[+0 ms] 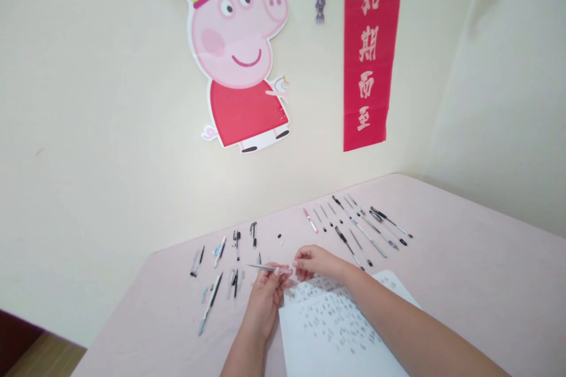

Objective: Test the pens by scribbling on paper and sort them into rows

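Note:
My left hand (264, 297) is closed in a pinch on a thin clear pen barrel (262, 268) that points left over the pink table (464, 283). My right hand (315, 262) meets it at the barrel's right end, fingers curled and pinched on that end. Both hands hover just above the top edge of a white sheet of paper (340, 330) covered in small dark marks.
Several pens and pen parts (221, 271) lie scattered left of my hands. A row of several pens (360, 227) lies at the back right. The wall behind carries a cartoon pig sticker (241, 53) and a red banner (369, 47).

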The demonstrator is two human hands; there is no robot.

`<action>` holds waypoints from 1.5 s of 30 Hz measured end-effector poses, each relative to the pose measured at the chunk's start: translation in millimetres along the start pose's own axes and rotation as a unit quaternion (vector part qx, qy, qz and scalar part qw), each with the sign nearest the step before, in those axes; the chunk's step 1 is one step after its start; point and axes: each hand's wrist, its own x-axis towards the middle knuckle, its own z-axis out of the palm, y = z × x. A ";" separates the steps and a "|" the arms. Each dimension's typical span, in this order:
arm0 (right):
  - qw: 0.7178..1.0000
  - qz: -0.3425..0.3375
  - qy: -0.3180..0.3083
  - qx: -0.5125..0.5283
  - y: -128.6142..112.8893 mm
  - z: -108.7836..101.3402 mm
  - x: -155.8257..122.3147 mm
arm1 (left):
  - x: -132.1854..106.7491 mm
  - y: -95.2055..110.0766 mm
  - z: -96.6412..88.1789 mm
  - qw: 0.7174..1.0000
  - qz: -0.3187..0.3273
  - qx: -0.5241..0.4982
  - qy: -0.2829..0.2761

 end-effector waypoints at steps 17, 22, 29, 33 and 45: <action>0.935 -0.001 0.233 -0.267 -11.1 2.5 113.1 | 6.1 1.9 -1.6 0.997 -0.038 -0.048 0.045; 0.939 0.024 0.217 -0.265 -14.9 4.6 122.3 | 5.2 3.1 0.2 0.997 -0.039 -0.052 0.047; 0.953 -0.024 0.239 -0.186 -13.9 5.7 108.8 | 4.2 4.8 2.7 0.996 -0.040 -0.058 0.062; 0.964 -0.048 0.237 -0.112 -6.6 11.6 78.9 | 4.7 4.8 2.1 0.995 -0.040 -0.069 0.062; 0.980 -0.045 0.177 0.078 -4.1 21.2 16.2 | 3.0 7.8 2.7 0.991 -0.046 -0.101 0.070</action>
